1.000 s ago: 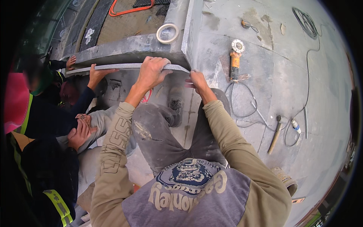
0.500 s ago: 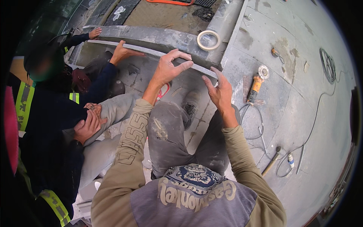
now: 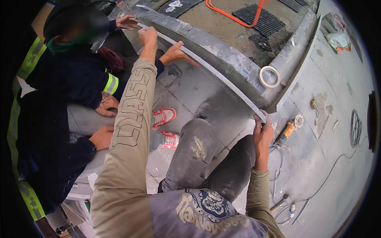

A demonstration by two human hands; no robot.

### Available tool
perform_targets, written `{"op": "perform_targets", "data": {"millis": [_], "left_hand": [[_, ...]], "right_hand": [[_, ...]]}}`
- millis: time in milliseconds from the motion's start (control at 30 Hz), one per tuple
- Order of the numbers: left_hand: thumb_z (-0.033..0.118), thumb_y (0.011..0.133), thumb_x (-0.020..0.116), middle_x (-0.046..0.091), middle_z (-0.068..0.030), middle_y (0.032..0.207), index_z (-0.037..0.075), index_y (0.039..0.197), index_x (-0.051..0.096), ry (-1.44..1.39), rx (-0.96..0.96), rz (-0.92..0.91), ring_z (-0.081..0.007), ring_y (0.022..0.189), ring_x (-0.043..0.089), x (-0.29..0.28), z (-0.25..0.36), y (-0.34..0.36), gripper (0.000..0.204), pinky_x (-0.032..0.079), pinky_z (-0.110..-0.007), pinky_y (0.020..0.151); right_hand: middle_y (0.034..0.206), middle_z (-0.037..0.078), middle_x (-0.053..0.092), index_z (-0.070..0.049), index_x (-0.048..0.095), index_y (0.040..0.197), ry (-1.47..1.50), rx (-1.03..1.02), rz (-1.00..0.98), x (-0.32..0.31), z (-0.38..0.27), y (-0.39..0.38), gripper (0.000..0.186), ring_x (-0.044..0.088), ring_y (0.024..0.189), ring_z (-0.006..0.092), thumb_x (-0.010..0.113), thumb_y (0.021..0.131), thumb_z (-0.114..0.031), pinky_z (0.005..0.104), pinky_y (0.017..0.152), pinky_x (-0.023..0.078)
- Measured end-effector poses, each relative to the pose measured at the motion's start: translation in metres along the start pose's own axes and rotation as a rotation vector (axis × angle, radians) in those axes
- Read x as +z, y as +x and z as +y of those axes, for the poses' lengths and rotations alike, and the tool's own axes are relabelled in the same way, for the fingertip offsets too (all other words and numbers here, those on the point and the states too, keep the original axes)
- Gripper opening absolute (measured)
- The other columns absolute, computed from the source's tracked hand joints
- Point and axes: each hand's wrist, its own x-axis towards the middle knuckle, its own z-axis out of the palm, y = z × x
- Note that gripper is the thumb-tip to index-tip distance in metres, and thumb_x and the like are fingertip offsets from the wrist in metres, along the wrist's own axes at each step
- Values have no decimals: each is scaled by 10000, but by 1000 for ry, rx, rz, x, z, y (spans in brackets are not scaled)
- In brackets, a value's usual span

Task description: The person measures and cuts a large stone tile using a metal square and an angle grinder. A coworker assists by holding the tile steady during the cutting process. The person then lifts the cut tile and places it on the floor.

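A long, thin grey stone slab runs diagonally beside the low concrete kerb, its narrow pale edge facing up. My right hand grips the slab's near right end, thumb and fingers on either side of it. At the far left, my left hand is closed at the slab's edge; its fingertips are mostly hidden. A co-worker's hand lies flat against the slab between my hands. Another hand of a co-worker reaches to its far left end.
A roll of tape rests on the kerb. An angle grinder with its cable lies on the paving to the right, near a hammer and a coiled cable. Co-workers crouch close at my left. Orange tubing lies beyond the kerb.
My hands have moved apart: the left reached far left along the slab, the right closed on its right end. The view has shifted left, and the co-worker leans in closer.
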Motion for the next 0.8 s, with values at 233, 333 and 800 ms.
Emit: {"op": "perform_targets", "data": {"millis": [233, 333, 800], "left_hand": [[444, 1104, 547, 695, -178, 1063, -45, 1190, 668, -662, -560, -551, -307, 1054, 681, 16, -87, 181, 512, 502, -422, 1056], [448, 1042, 646, 559, -103, 827, 39, 880, 572, -839, -491, -580, -261, 827, 560, 13, -89, 178, 445, 478, -385, 941], [271, 951, 529, 554, -115, 899, 47, 917, 592, -1079, -462, -949, -232, 869, 568, 9, -152, 253, 235, 469, -402, 945]], "right_hand": [[1355, 294, 667, -4, 540, 1433, 16, 120, -29, 0, -23, -16, 419, 662, 1252, 492, 689, 1062, -130, 485, 1034, 531], [1431, 294, 636, -15, 518, 1478, 2, 192, -47, -1, -34, -29, 454, 635, 1308, 490, 677, 1068, -123, 472, 1094, 510], [1455, 162, 640, 29, 564, 1519, 618, 669, 250, 58, -14, -33, 476, 594, 1364, 239, 585, 1142, -262, 360, 1181, 446]]}}
